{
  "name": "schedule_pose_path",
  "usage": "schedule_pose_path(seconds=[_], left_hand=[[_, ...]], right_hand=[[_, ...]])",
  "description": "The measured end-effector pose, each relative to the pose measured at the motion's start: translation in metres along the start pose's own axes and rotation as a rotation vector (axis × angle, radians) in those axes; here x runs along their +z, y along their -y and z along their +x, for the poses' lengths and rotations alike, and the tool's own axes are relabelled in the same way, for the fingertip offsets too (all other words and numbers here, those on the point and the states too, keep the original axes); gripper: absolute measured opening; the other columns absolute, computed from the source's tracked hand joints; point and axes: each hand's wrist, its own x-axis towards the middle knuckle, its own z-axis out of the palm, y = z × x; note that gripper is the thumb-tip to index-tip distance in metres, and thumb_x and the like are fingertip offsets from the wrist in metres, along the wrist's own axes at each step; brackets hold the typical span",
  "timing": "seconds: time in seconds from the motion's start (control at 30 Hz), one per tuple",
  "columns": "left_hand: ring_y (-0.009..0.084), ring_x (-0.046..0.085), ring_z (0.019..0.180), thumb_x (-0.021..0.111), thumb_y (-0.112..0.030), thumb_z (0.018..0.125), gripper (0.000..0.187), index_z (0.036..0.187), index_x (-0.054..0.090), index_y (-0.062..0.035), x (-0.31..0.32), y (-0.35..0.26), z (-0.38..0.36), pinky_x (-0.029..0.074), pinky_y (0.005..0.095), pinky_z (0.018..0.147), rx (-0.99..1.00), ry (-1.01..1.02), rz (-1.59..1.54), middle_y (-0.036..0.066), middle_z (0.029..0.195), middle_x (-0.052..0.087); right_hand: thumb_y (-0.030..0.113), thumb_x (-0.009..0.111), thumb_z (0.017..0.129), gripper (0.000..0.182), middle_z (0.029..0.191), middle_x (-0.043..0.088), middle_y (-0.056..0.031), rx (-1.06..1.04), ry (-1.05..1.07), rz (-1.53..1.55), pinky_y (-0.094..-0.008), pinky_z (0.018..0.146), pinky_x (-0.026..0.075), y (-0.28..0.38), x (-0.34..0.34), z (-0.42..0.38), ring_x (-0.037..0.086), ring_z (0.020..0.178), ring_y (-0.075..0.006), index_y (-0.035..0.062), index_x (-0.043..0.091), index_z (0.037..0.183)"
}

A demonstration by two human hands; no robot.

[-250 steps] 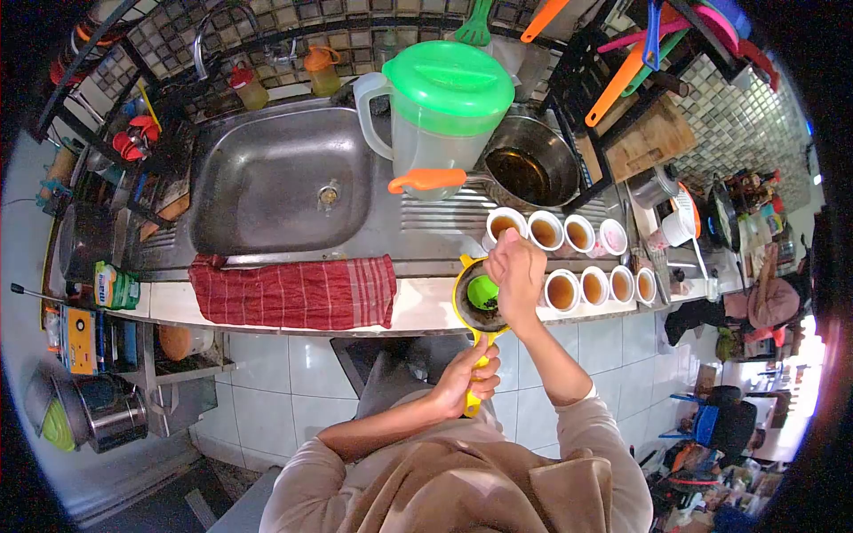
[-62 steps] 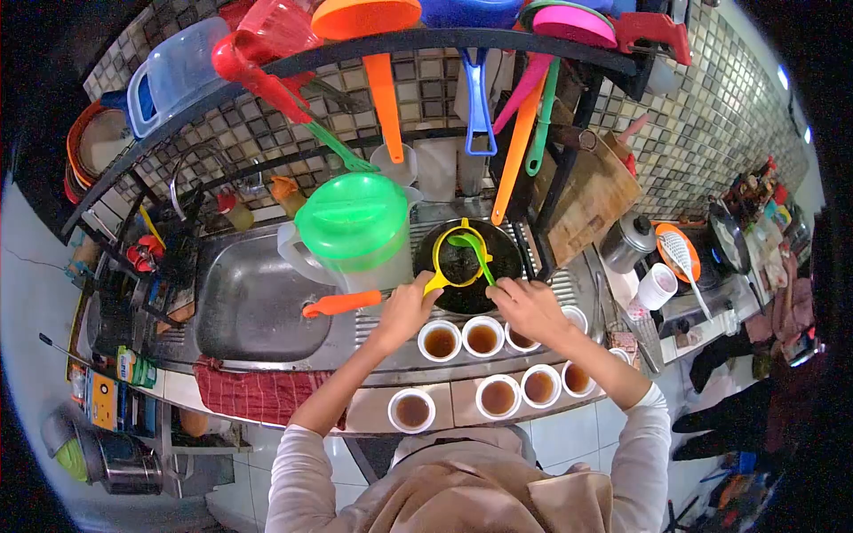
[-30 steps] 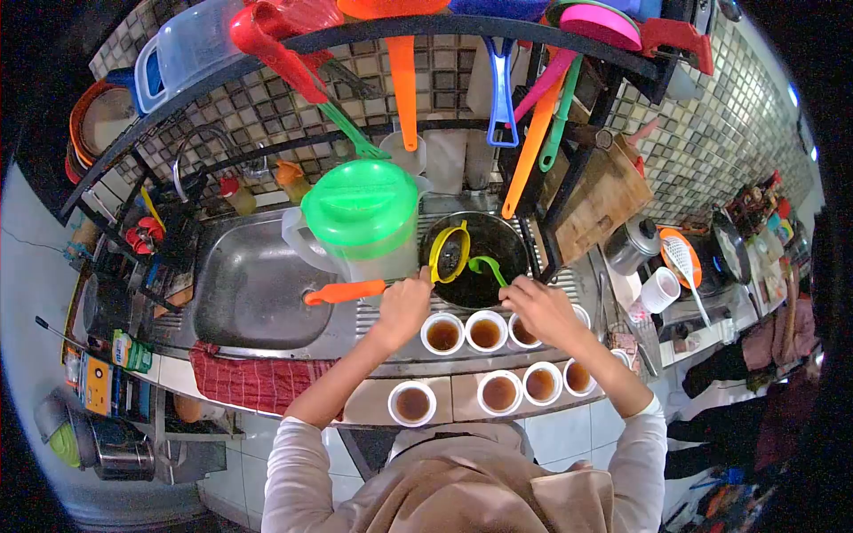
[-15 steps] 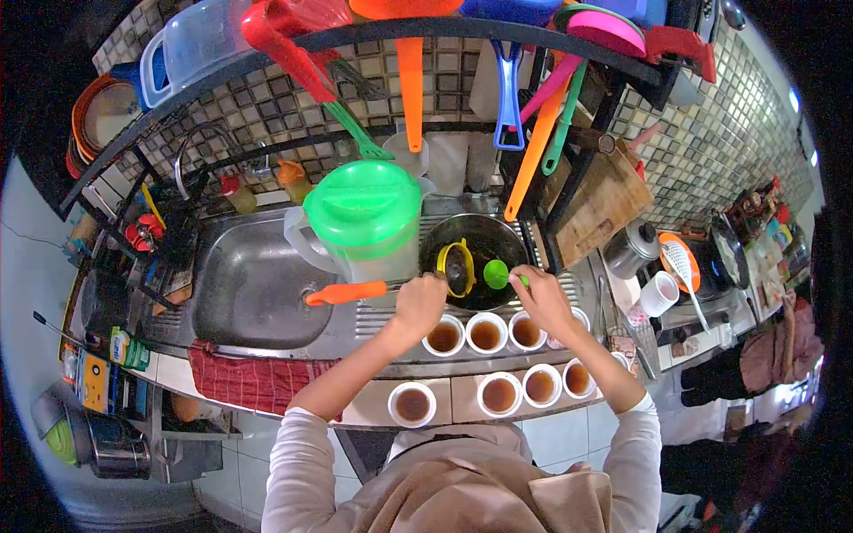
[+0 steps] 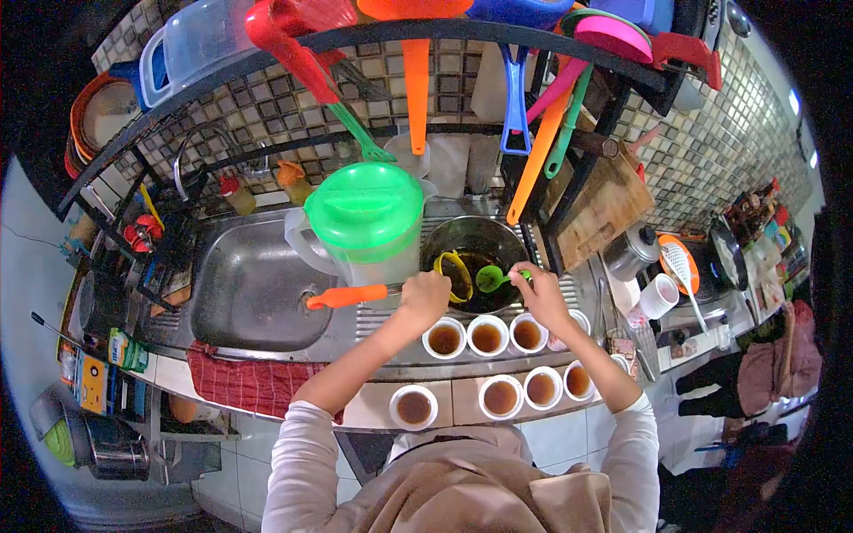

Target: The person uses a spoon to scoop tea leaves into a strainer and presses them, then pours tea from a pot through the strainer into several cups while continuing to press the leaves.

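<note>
My left hand [image 5: 425, 296] grips the handle of a yellow strainer [image 5: 454, 274] held over the near rim of a dark metal pot [image 5: 471, 249]. My right hand [image 5: 538, 295] holds a small green spoon [image 5: 489, 279], whose bowl sits just right of the strainer over the pot. Below both hands stand several white cups of brown tea [image 5: 486, 338] in two rows on the counter. A clear jug with a green lid [image 5: 364, 218] stands left of the pot.
A steel sink [image 5: 253, 289] lies to the left, with a red cloth [image 5: 240, 382] over its front edge. An orange pan handle [image 5: 346, 296] points left. Coloured utensils [image 5: 418, 71] hang from an overhead rack. A wooden board [image 5: 604, 204] leans at the right.
Over the last second both hands have drawn the strainer and green spoon from the pot's middle toward its near rim. Eight seconds ago the strainer was held low over the counter's front edge.
</note>
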Motion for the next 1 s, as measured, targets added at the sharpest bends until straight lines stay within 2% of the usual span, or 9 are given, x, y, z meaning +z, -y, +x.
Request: schedule_pose_path(seconds=[0.1,0.17,0.3,0.47,0.6,0.67,0.77,0.87,1.0], left_hand=[[0.0281,0.062,0.063,0.054,-0.016,0.073,0.017,0.068,0.063,-0.0028,0.001,0.001,0.0,0.051,0.0373,0.052,0.005,0.001,-0.007,0.016,0.067,0.06],[0.028,0.062,0.063,0.055,-0.018,0.073,0.018,0.067,0.063,-0.0029,0.001,0.0,0.0,0.051,0.0373,0.051,0.012,0.002,-0.001,0.016,0.066,0.06],[0.0277,0.062,0.063,0.054,-0.018,0.074,0.019,0.066,0.063,-0.0032,0.004,0.001,0.001,0.051,0.0372,0.051,0.006,-0.028,0.026,0.016,0.065,0.06],[0.0277,0.062,0.063,0.052,-0.014,0.073,0.016,0.067,0.063,-0.0037,0.005,0.0,0.001,0.051,0.0373,0.051,0.016,-0.037,0.007,0.015,0.066,0.061],[0.028,0.062,0.063,0.051,-0.011,0.072,0.013,0.069,0.062,-0.0039,0.004,-0.006,0.0,0.051,0.037,0.052,-0.003,-0.056,0.002,0.015,0.066,0.061],[0.0281,0.062,0.064,0.051,-0.01,0.072,0.013,0.07,0.062,-0.0037,0.001,-0.007,-0.001,0.051,0.0368,0.053,-0.011,-0.062,0.013,0.015,0.066,0.061],[0.0283,0.062,0.064,0.051,-0.008,0.071,0.012,0.069,0.062,-0.0032,0.001,-0.008,-0.002,0.051,0.0364,0.053,0.002,-0.076,0.022,0.015,0.066,0.061],[0.0282,0.062,0.064,0.051,-0.007,0.07,0.011,0.07,0.062,-0.0032,-0.001,-0.008,-0.001,0.051,0.0362,0.053,0.005,-0.057,0.038,0.015,0.066,0.061],[0.0275,0.062,0.064,0.05,-0.006,0.07,0.012,0.07,0.062,-0.0038,-0.003,-0.009,-0.002,0.051,0.0361,0.052,-0.002,-0.056,0.042,0.014,0.066,0.061]], right_hand=[[0.023,0.049,0.083,0.023,0.078,0.058,-0.0182,-0.021,-0.003,0.033,-0.0395,0.057,0.043,0.012,-0.002,-0.001,0.056,0.063,-0.0352,0.0007,0.054,0.089],[0.022,0.048,0.084,0.021,0.083,0.057,-0.0157,-0.22,0.015,-0.026,-0.0394,0.057,0.044,0.025,-0.004,-0.004,0.056,0.063,-0.0354,0.003,0.052,0.091],[0.022,0.047,0.084,0.019,0.086,0.056,-0.0136,-0.251,0.011,-0.189,-0.0404,0.057,0.045,0.025,-0.004,-0.005,0.056,0.064,-0.0351,0.0045,0.05,0.092],[0.021,0.045,0.084,0.018,0.083,0.057,-0.0137,-0.151,0.078,-0.424,-0.0424,0.056,0.046,0.023,-0.006,-0.006,0.056,0.066,-0.0346,0.005,0.05,0.09],[0.023,0.045,0.084,0.02,0.082,0.057,-0.015,-0.145,0.079,-0.327,-0.042,0.056,0.045,0.016,-0.005,-0.006,0.056,0.066,-0.0345,0.0043,0.051,0.088],[0.024,0.046,0.084,0.022,0.081,0.057,-0.0159,-0.108,0.013,-0.203,-0.0414,0.058,0.045,0.02,-0.007,-0.007,0.056,0.067,-0.0341,0.0034,0.052,0.087],[0.025,0.046,0.084,0.022,0.082,0.057,-0.0156,-0.1,0.046,-0.056,-0.0407,0.059,0.044,0.027,-0.009,-0.009,0.056,0.069,-0.0336,0.0036,0.053,0.087],[0.024,0.045,0.084,0.021,0.082,0.057,-0.0145,-0.106,0.099,-0.088,-0.0405,0.059,0.044,0.04,-0.015,-0.012,0.056,0.071,-0.0332,0.0046,0.052,0.088],[0.024,0.044,0.085,0.02,0.083,0.057,-0.0135,-0.184,0.064,-0.154,-0.0406,0.059,0.044,0.037,-0.009,-0.011,0.055,0.072,-0.0333,0.0058,0.051,0.089]])
